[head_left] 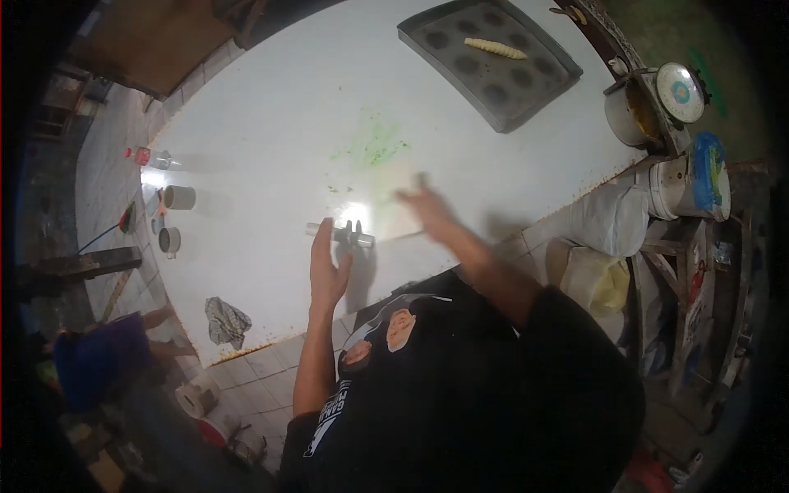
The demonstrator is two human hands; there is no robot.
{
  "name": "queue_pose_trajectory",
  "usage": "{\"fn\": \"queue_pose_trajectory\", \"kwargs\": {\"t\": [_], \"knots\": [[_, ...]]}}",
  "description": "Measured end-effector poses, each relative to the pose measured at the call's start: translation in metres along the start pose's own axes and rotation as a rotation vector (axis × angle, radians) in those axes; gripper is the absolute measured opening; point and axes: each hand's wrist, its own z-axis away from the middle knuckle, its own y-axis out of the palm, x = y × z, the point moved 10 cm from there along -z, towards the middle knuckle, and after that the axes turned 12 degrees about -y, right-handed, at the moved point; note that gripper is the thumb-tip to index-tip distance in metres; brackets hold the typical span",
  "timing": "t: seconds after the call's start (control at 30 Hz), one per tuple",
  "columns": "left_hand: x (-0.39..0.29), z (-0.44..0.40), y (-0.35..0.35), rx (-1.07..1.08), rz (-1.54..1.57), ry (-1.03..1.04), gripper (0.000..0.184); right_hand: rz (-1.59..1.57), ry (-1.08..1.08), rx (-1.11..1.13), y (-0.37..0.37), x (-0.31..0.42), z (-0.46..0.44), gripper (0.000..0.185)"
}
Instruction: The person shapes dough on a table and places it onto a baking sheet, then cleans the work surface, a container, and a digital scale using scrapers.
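My left hand [327,267] is over the white table near its front edge, fingers stretched out and thumb apart. Its fingertips overlap a short, shiny metal-looking rod [364,240]; whether they press on it I cannot tell. My right hand [426,208] is smeared by motion, so its grip does not show clearly. It is over or beside a thin, pale flat sheet that looks like dough [394,185], which blends into the table. Green smears and crumbs [382,144] mark the surface just beyond the sheet.
A dark baking tray [456,70] at the back holds one ridged, pale dough roll [495,48]. On the left stand a bottle [152,158], a cup [179,197] and a small tin [169,240]. A crumpled cloth [227,322] lies front left. A pot [629,115] and scale [681,93] are right.
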Motion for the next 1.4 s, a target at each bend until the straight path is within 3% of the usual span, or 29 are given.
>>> {"fn": "queue_pose_trajectory", "kwargs": {"t": [0.03,0.07,0.1,0.13,0.17,0.23,0.37,0.43,0.5,0.57,0.6,0.63,0.77,0.83,0.87,0.97,1.0,1.03,1.13,1.17,1.23,1.3,1.33,1.4], "knots": [[0.003,-0.007,0.020,-0.008,-0.423,0.114,0.074,0.420,-0.484,0.047,-0.065,-0.038,-0.033,0.054],[0.012,-0.009,0.042,-0.012,-0.847,0.234,0.072,0.904,-0.941,-0.144,-0.130,-0.080,-0.043,0.053],[0.027,-0.014,0.052,0.004,-0.838,0.230,0.072,1.020,-1.348,-0.392,-0.184,-0.074,-0.006,0.051],[0.036,-0.014,0.057,-0.040,-0.852,0.300,0.067,0.456,-0.638,-0.504,-0.262,-0.082,-0.040,0.053],[0.038,-0.014,0.059,-0.086,-0.867,0.371,0.063,-0.239,-0.045,-0.840,-0.314,-0.121,-0.023,0.056],[0.044,-0.018,0.055,-0.050,-0.847,0.352,0.055,-0.082,-0.140,-0.845,-0.361,-0.106,-0.016,0.053],[0.055,-0.016,0.035,-0.043,-0.801,0.272,0.037,0.159,-0.218,-0.806,-0.357,-0.093,-0.053,0.047],[0.070,-0.006,0.023,-0.071,-0.839,0.254,0.038,0.355,-0.298,-0.589,-0.300,-0.090,-0.085,0.045],[0.090,0.003,0.000,-0.122,-0.702,0.053,0.040,0.621,-0.244,-0.598,-0.229,-0.081,-0.095,0.044],[0.103,0.016,-0.013,-0.187,-0.693,0.033,0.041,0.637,-0.335,-0.480,-0.140,-0.096,-0.129,0.047],[0.109,0.020,-0.016,-0.201,-0.656,-0.033,0.042,0.485,-0.327,-0.309,-0.088,-0.112,-0.157,0.051],[0.116,0.023,-0.021,-0.211,-0.613,-0.093,0.043,0.666,-0.496,-0.381,-0.037,-0.057,-0.131,0.048],[0.124,0.029,-0.032,-0.179,-0.558,-0.138,0.047,0.674,-0.351,0.033,0.101,-0.018,-0.133,0.046],[0.129,0.033,-0.048,-0.222,-0.510,-0.145,0.046,0.769,-0.574,-0.216,0.074,-0.032,-0.155,0.048],[0.132,0.039,-0.055,-0.251,-0.471,-0.154,0.046,0.948,-0.580,-0.187,0.042,-0.055,-0.186,0.051],[0.148,0.066,-0.082,-0.362,-0.367,-0.210,0.045,0.698,-0.390,-0.586,-0.131,-0.062,-0.185,0.043],[0.150,0.074,-0.088,-0.387,-0.383,-0.202,0.044,0.593,-0.308,-0.576,-0.171,-0.066,-0.184,0.042],[0.155,0.078,-0.090,-0.389,-0.375,-0.218,0.044,0.565,-0.415,-0.520,-0.173,-0.031,-0.167,0.044],[0.163,0.086,-0.094,-0.401,-0.356,-0.250,0.045,0.532,-0.497,-0.471,-0.114,0.021,-0.175,0.044],[0.161,0.082,-0.093,-0.370,-0.320,-0.287,0.045,0.832,-0.551,-0.540,-0.088,0.015,-0.197,0.050],[0.157,0.070,-0.088,-0.353,-0.281,-0.304,0.045,0.906,-0.521,-0.248,0.001,0.005,-0.233,0.060],[0.156,0.056,-0.080,-0.305,-0.322,-0.275,0.045,0.894,-0.515,-0.058,0.092,-0.004,-0.214,0.061],[0.154,0.049,-0.079,-0.304,-0.310,-0.253,0.045,0.867,-0.661,-0.044,0.129,-0.018,-0.202,0.063],[0.153,0.043,-0.082,-0.338,-0.336,-0.219,0.044,0.860,-0.438,0.286,0.187,-0.034,-0.166,0.069]]}}
